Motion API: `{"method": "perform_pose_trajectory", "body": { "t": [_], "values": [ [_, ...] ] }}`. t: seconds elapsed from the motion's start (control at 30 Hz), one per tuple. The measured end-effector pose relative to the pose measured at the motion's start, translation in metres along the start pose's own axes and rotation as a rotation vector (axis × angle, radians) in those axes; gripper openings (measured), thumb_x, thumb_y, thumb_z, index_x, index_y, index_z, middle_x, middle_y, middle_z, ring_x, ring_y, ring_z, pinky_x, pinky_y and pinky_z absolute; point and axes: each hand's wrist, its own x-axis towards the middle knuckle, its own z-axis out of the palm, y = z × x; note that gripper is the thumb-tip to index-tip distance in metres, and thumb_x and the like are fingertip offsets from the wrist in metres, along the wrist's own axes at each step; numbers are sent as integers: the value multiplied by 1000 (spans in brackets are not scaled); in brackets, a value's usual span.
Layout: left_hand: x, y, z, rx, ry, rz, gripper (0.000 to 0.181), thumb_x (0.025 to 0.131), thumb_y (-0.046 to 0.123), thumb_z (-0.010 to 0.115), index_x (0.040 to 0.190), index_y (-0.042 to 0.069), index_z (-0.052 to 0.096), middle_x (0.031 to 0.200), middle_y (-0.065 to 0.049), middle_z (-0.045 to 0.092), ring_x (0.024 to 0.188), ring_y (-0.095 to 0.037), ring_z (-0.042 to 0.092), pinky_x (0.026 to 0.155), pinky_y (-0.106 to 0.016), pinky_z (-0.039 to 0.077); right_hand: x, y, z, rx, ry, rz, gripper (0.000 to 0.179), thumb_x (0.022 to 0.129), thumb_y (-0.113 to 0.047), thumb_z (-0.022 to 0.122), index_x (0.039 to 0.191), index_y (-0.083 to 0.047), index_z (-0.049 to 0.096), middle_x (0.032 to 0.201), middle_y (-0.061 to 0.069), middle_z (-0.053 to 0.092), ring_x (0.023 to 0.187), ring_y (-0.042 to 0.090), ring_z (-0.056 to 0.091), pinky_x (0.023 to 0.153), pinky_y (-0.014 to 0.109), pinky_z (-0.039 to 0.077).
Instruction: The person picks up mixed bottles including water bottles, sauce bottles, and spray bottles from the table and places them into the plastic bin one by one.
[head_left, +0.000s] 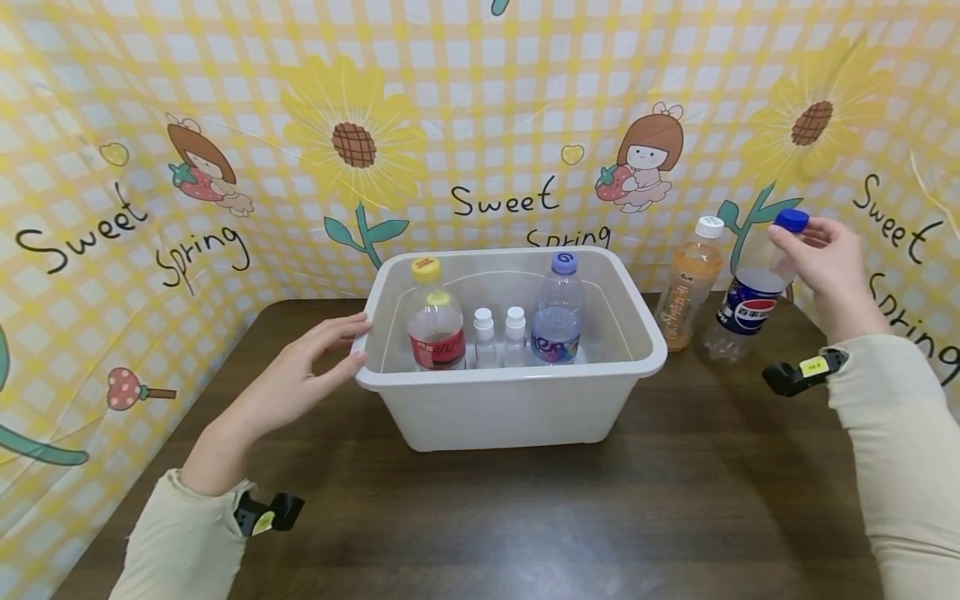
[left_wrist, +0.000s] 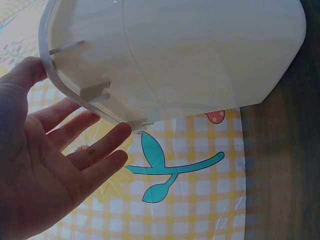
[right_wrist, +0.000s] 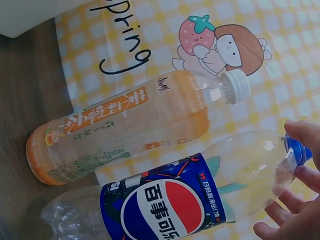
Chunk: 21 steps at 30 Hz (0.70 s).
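My right hand [head_left: 832,258] pinches a clear Pepsi bottle [head_left: 750,304] by its neck, just under the blue cap [right_wrist: 298,150]. The bottle leans a little, its blue label facing forward. Beside it an orange-labelled drink bottle [head_left: 688,287] with a white cap stands on the table. At the left end of a white plastic tub [head_left: 502,408], my left hand [head_left: 300,375] touches the rim with relaxed, spread fingers; the left wrist view shows its fingertips [left_wrist: 120,135] along the rim's underside.
Inside the tub stand a red-labelled bottle [head_left: 437,333] with a yellow cap, two small white-capped bottles and a purple-capped bottle [head_left: 557,317]. A yellow checked cloth [head_left: 480,125] hangs behind the dark wooden table [head_left: 525,517].
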Motion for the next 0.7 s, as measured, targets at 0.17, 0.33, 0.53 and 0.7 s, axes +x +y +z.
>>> {"method": "perform_pose_trajectory", "body": {
  "t": [0.17,0.33,0.53,0.7],
  "values": [
    [0,2,0,2,8,20,42,94,22,56,133,9,50,144,-11,42,120,-32,53,98,-48,41,-1,-5,-3,45,2,-17,24,82,-39,67,100,-33,51,95,-22,48,86,-6,45,65,5,43],
    [0,3,-2,-12,0,22,43,94,21,57,134,8,49,145,-12,41,121,-35,52,98,-50,40,-3,-11,-5,-10,28,-44,22,83,-41,65,98,-36,50,95,-25,46,88,-9,42,83,12,37],
    [0,3,-1,-9,-2,18,42,94,22,56,133,8,49,145,-12,41,122,-35,51,98,-51,41,-6,-22,-7,-3,26,-71,22,83,-41,65,101,-36,52,96,-26,46,91,-8,42,90,19,35],
    [0,-1,-1,20,5,11,43,94,25,55,133,8,49,145,-10,42,120,-31,53,97,-45,41,-10,-31,-8,26,13,-113,20,83,-36,67,100,-33,56,96,-23,48,89,-6,44,74,10,37]
  ]
}}
